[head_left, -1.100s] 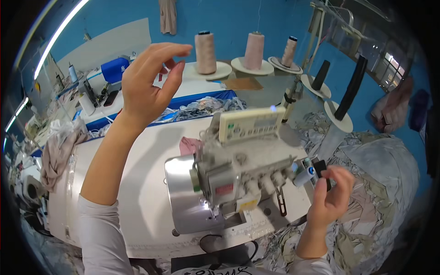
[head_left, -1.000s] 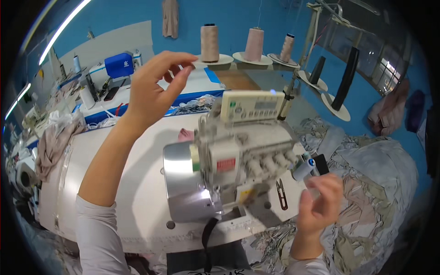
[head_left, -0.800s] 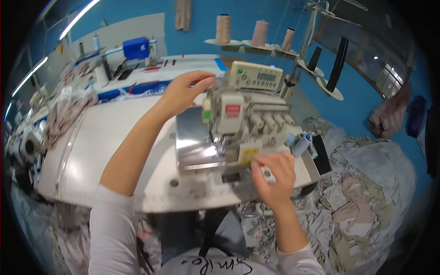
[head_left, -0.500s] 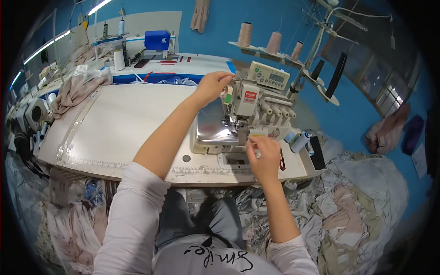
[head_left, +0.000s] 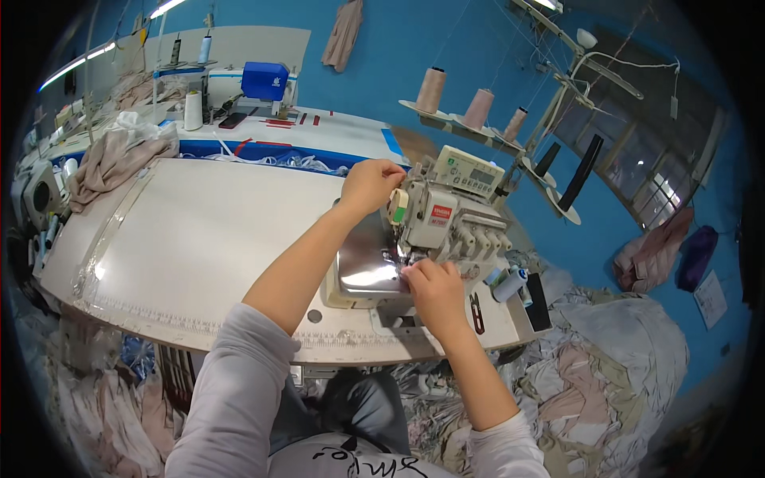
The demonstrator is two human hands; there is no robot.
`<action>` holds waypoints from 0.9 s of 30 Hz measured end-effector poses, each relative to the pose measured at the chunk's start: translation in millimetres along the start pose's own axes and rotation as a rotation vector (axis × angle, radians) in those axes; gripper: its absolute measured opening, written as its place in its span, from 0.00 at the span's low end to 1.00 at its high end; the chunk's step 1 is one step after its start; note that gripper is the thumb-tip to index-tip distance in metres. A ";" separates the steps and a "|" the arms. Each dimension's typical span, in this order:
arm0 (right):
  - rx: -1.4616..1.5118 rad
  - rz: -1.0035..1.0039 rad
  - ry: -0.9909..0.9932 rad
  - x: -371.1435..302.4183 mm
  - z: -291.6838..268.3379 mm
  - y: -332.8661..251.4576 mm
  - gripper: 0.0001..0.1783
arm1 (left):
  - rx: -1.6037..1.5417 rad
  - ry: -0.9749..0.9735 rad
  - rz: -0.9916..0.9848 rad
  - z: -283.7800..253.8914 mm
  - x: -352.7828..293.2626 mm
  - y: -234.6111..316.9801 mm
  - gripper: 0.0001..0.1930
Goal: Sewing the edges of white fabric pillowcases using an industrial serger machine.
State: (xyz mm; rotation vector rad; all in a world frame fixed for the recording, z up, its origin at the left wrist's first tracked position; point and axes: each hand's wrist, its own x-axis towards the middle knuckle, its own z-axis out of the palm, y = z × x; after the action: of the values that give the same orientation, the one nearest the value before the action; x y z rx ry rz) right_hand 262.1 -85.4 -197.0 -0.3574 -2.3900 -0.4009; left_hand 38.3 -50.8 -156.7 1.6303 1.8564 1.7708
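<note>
A white overlock sewing machine (head_left: 450, 215) stands on the white work table (head_left: 199, 247). My left hand (head_left: 371, 185) is at the machine's upper left side, fingers pinched together there; any thread in them is too fine to see. My right hand (head_left: 432, 288) is low at the machine's front by the needle area, fingertips pressed together against it. The shiny metal bed plate (head_left: 362, 259) lies between my two forearms.
Three thread cones (head_left: 476, 107) stand on a rack behind the machine, with two black cones (head_left: 586, 159) to the right. Heaps of fabric (head_left: 606, 374) lie at the right, beige cloth (head_left: 115, 155) at the far left. A blue box (head_left: 264, 80) sits on the back table.
My head has pulled back and up from the machine. My left hand came down from the air to the machine's upper left. My right hand moved from the machine's right end to its front.
</note>
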 end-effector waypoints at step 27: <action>0.938 1.190 0.536 -71.8 23.0 196.5 0.20 | 0.256 0.051 0.207 -40.1 -83.2 -13.2 0.16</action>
State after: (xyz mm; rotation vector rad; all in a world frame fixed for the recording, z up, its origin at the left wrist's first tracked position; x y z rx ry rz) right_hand 371.4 92.4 -224.1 -0.9406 -1.2712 0.9912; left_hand 38.0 -133.1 -200.7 1.9487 2.0791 1.7208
